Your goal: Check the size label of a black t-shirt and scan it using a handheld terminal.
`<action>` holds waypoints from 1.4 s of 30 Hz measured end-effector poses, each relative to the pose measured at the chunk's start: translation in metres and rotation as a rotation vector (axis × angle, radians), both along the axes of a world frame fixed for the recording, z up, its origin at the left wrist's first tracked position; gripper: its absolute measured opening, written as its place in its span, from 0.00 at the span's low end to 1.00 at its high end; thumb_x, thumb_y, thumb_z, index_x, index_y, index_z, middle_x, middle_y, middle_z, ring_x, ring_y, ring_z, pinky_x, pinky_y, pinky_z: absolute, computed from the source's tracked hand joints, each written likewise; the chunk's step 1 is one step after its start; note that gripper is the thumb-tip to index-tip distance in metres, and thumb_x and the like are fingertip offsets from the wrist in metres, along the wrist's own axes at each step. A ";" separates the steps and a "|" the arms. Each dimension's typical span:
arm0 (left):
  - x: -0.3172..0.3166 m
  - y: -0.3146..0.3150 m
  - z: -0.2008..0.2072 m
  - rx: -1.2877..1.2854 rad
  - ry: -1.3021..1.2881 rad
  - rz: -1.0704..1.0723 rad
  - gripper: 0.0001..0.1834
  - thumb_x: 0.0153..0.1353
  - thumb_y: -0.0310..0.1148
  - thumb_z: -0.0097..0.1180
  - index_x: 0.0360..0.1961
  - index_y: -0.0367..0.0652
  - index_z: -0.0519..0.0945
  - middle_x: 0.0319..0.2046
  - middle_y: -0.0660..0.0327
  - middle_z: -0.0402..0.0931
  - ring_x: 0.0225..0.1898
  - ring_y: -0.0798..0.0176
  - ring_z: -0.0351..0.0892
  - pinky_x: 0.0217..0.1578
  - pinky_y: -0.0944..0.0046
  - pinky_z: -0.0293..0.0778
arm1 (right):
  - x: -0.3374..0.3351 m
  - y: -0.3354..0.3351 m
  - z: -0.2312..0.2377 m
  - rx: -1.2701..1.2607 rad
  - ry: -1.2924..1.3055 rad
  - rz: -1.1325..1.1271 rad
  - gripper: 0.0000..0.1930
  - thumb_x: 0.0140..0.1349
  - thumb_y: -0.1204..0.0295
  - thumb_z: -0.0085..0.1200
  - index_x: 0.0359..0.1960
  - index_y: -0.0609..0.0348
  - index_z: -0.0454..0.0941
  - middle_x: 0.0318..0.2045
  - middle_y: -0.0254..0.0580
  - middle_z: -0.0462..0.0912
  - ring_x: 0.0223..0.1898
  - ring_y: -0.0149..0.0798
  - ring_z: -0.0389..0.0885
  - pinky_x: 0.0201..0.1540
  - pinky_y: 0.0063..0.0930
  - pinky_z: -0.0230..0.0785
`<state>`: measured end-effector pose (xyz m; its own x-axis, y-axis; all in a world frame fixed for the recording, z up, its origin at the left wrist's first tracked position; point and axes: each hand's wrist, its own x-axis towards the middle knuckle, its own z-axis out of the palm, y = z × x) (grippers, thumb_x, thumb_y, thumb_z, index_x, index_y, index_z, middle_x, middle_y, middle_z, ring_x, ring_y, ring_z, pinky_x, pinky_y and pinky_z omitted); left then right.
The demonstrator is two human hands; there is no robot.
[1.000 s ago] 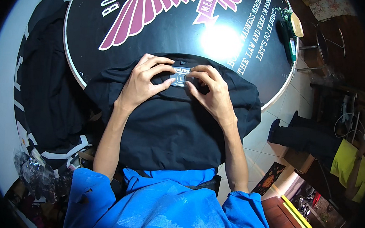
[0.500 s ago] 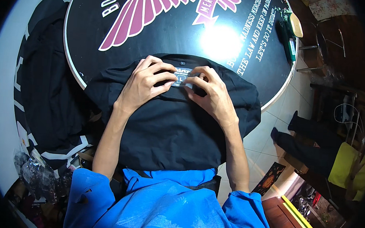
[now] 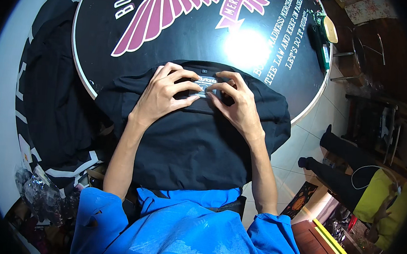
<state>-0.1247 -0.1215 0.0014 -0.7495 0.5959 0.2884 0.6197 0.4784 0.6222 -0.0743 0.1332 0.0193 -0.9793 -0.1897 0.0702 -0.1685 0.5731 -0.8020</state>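
A black T-shirt lies over the table's near edge and my lap, its neckline at the far side. At the inside of the neck is a small rectangular label, grey-white print on a shiny film. My left hand grips the label's left edge with curled fingertips and thumb. From the other side, my right hand has thumb and fingertips on its right edge. The fingers cover parts of the label. Just beyond it, a tiny sewn size tag shows on the collar.
The round black table has a white rim, a pink wing design and a bright glare. A green tool with a pale block sits at its right edge. Dark cloth and clear plastic bags lie left. Another person in yellow is at right.
The label has shifted slightly to the right between my fingertips, and both hands have moved a little. At right, the other person has moved nearer, with a hand now showing.
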 end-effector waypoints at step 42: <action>-0.002 -0.002 -0.003 0.042 -0.090 0.008 0.12 0.61 0.38 0.80 0.46 0.55 0.98 0.56 0.71 0.92 0.60 0.56 0.79 0.67 0.52 0.79 | -0.018 0.000 0.010 0.013 -0.070 -0.123 0.11 0.68 0.76 0.76 0.50 0.59 0.92 0.42 0.41 0.82 0.31 0.34 0.78 0.39 0.32 0.78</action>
